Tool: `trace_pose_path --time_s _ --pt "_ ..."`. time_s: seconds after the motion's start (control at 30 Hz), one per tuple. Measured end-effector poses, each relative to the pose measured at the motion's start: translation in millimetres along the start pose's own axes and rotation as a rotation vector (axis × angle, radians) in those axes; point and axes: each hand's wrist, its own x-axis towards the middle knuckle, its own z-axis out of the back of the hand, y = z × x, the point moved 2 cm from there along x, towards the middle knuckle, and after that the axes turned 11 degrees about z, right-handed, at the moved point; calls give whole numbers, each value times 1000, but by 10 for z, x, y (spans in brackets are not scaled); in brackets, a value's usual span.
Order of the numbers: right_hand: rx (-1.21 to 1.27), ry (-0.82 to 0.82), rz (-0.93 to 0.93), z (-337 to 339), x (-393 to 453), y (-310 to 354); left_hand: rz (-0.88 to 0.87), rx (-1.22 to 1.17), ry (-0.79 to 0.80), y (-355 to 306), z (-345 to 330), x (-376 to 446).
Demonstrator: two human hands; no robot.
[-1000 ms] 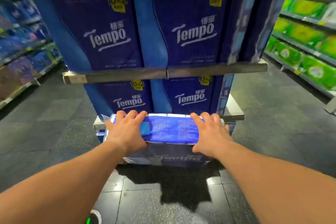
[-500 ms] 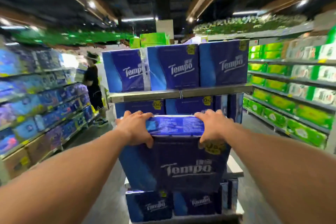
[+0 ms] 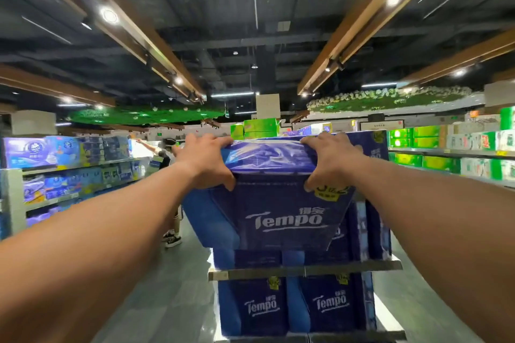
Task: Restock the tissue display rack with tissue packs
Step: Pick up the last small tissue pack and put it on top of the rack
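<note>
Dark ceiling (image 3: 250, 22) with wooden light beams fills the upper half of the frame. Grey floor (image 3: 167, 301) in the lower part. Aisle shelves (image 3: 69, 172) with blue packs at left edge, shelves (image 3: 451, 153) with green packs at right edge.

Tissue display rack (image 3: 306, 270) sits lower centre-right, a metal shelf edge across it; dark blue Tempo packs (image 3: 295, 306) stand side by side on the level below that edge, more blue packs on the level above it, mostly hidden.

Tempo tissue pack (image 3: 278, 217), large and dark blue with a lighter blue left side, is in the centre of the frame, held up in front of the rack's upper level, tilted so its top leans away. Yellow sticker near its upper right corner, partly covered.

Left hand (image 3: 204, 161) grasps the pack's top left corner, fingers curled over the top edge, thumb on the front face. Right hand (image 3: 331, 160) grasps the top right corner the same way. Both forearms run in from the lower corners.

Another person (image 3: 170, 195) stands in the aisle left of centre, mostly hidden behind the left forearm; dark sneakers show on the floor.

Green packs (image 3: 259, 128) stacked behind the held pack, centre.
</note>
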Motion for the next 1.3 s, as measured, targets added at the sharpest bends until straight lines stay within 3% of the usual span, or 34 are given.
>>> trace_pose_path --time_s 0.33,0.57,0.97,1.3 --pt "-98 -312 95 242 321 419 -3 -114 -327 488 218 190" --pt "-142 -448 140 -54 1065 537 0 -115 -463 823 -58 783" --pt "-163 -464 234 -1002 3110 506 44 -87 -479 1338 -1148 2544" --pt "-114 -289 165 -2201 4652 544 43 -107 -298 1774 -2426 3982"
